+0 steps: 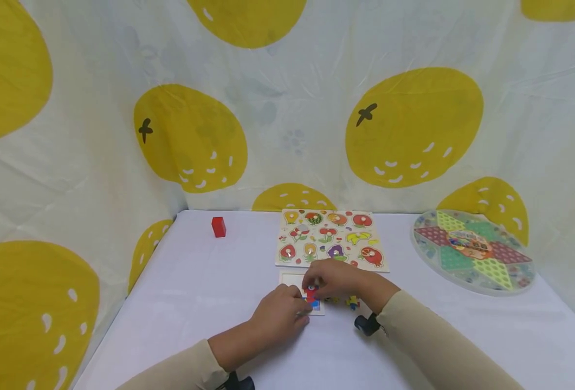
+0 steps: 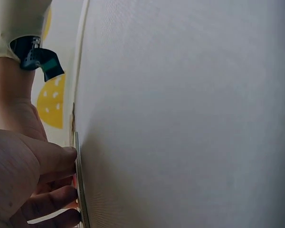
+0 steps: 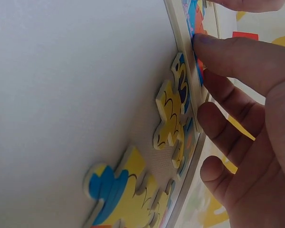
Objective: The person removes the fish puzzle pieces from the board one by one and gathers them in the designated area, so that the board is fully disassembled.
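A small puzzle board (image 1: 292, 277) with a pale frame lies flat on the table, a red and blue picture partly filling it. My left hand (image 1: 281, 314) holds the board's near left side, its thumb (image 2: 61, 156) at the edge in the left wrist view. From the far side my right hand (image 1: 338, 279) reaches over the board. Its thumb and index finger pinch a red and blue puzzle piece (image 3: 199, 61) at the board's surface; the fingers partly hide it. Just right of the board lie several loose yellow and blue puzzle pieces (image 1: 353, 302), larger in the right wrist view.
Behind the small board lies a fruit peg puzzle (image 1: 337, 235). A red block (image 1: 219, 227) stands at the back left. At the right is a round star-patterned game board (image 1: 472, 252). A fruit-printed curtain (image 1: 297, 124) encloses the white table (image 1: 194, 292).
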Demonstrator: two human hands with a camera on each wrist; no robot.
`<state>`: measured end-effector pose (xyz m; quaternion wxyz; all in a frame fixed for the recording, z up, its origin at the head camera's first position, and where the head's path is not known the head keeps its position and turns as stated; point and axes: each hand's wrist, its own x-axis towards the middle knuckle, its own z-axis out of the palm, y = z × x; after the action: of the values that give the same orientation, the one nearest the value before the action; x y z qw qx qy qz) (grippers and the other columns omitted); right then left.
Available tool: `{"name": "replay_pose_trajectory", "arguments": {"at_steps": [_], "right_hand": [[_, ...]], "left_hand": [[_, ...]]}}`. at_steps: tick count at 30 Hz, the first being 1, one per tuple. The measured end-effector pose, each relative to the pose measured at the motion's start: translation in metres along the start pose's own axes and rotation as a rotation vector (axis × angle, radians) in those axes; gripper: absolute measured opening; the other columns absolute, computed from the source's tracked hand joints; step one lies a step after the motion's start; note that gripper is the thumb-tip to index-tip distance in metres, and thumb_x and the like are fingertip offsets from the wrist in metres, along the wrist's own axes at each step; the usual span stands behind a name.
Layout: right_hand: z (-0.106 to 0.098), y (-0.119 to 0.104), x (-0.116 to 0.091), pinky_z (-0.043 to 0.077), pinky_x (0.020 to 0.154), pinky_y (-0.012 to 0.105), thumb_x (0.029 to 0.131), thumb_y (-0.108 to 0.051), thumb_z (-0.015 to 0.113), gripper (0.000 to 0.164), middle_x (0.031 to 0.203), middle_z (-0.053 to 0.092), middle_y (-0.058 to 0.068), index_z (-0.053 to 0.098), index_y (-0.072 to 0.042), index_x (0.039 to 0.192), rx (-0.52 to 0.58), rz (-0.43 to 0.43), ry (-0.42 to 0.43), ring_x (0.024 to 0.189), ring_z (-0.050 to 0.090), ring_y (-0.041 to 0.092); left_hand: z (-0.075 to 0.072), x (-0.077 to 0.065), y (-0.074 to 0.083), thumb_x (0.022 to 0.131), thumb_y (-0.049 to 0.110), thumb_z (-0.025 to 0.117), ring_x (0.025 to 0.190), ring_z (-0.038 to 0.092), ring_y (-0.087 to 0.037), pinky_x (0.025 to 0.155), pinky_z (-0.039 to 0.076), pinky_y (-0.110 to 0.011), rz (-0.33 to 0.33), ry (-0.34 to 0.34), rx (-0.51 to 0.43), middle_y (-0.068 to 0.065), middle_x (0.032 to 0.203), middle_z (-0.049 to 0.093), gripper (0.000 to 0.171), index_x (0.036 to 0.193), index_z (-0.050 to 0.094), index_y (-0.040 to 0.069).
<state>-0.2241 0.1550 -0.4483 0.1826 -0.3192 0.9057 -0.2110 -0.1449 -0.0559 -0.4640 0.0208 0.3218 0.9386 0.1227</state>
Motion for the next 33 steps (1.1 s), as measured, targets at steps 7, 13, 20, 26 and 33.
{"name": "replay_pose_trajectory", "arguments": {"at_steps": [7,13,20,26,33], "right_hand": [[-0.0031,-0.0038,-0.0023,0.053,0.084,0.032,0.091,-0.018,0.088,0.025,0.103,0.066,-0.013,0.079,-0.027,0.112,0.016,0.045,0.002,0.088,0.06,0.009],[-0.0013,-0.0019,0.0001,0.053,0.083,0.031,0.091,-0.019,0.088,0.023,0.101,0.066,-0.013,0.077,-0.028,0.108,0.027,0.028,0.003,0.088,0.06,0.01],[0.0004,-0.0001,0.0024,0.052,0.083,0.032,0.092,-0.017,0.087,0.021,0.099,0.067,-0.012,0.075,-0.029,0.105,0.066,0.028,-0.003,0.088,0.06,0.013],[-0.0004,0.0016,0.0022,0.053,0.084,0.033,0.093,-0.014,0.085,0.024,0.098,0.067,-0.013,0.073,-0.031,0.104,0.096,0.029,-0.012,0.089,0.061,0.013],[-0.0027,0.0021,0.0004,0.053,0.083,0.033,0.092,-0.012,0.086,0.028,0.097,0.066,-0.012,0.071,-0.031,0.104,0.128,0.015,-0.014,0.091,0.06,0.014]], "left_hand": [[0.0005,0.002,-0.0036,0.091,0.029,0.088,0.092,0.054,-0.008,0.077,0.048,-0.021,0.001,0.011,-0.019,0.008,0.1,0.066,0.025,0.115,0.085,0.025],[0.0022,0.003,-0.0062,0.09,0.024,0.087,0.091,0.054,-0.009,0.076,0.046,-0.021,0.013,0.033,-0.022,0.009,0.098,0.066,0.022,0.112,0.085,0.026],[0.0009,0.0027,-0.0067,0.092,0.023,0.086,0.092,0.054,-0.008,0.077,0.046,-0.021,0.014,0.016,-0.03,0.009,0.098,0.066,0.02,0.111,0.085,0.026],[-0.0001,0.0038,-0.007,0.091,0.026,0.086,0.091,0.052,-0.007,0.076,0.045,-0.021,0.004,-0.01,-0.049,0.011,0.098,0.065,0.021,0.112,0.085,0.027],[-0.0032,0.005,-0.0061,0.09,0.03,0.088,0.089,0.05,-0.005,0.074,0.045,-0.021,-0.007,-0.041,-0.065,0.012,0.096,0.064,0.023,0.113,0.086,0.029]]}}
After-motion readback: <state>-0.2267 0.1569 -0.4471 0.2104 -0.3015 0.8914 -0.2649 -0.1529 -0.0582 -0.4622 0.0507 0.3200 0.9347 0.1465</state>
